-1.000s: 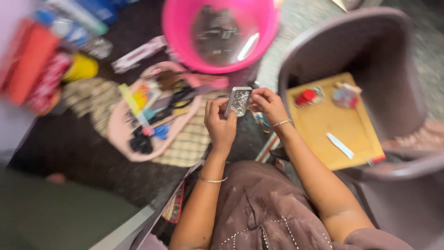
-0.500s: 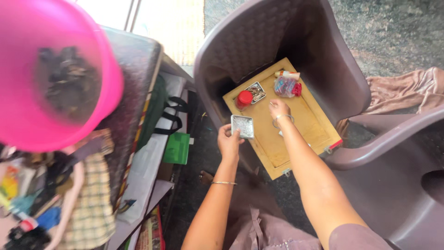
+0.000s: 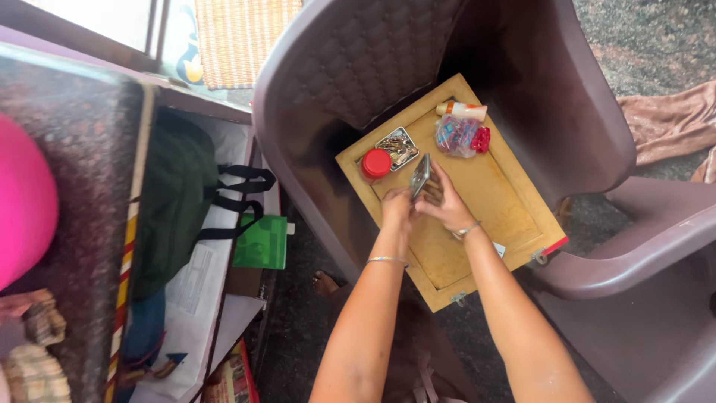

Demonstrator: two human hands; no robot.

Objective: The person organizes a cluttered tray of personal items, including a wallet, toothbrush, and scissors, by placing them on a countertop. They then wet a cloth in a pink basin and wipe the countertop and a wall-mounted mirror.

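Both forearms reach up the middle of the view, a thin bangle on each wrist. The left hand and the right hand meet over a wooden board that lies on the seat of a brown plastic chair. Between them they hold a small metal tin, tipped up on edge so that only its thin side shows. The left hand's fingers pinch its lower end; the right hand's fingers close on it from 3 o'clock (what is inside cannot be seen at this angle).

On the board, at 10 o'clock from the tin, stands a red cap, and just beside that, toward 1 o'clock, lies a second flat tin, its lid perhaps, with small metal bits in it. At 1 o'clock from the hands, near the board's far corner, sits a clear bag of coloured bits, with a small white tube touching its far side.

Well off at 9 o'clock, under a dark counter, a green bag with black straps rests on a shelf. A pink tub shows at the left edge. At 2 o'clock, pinkish cloth lies on the floor.
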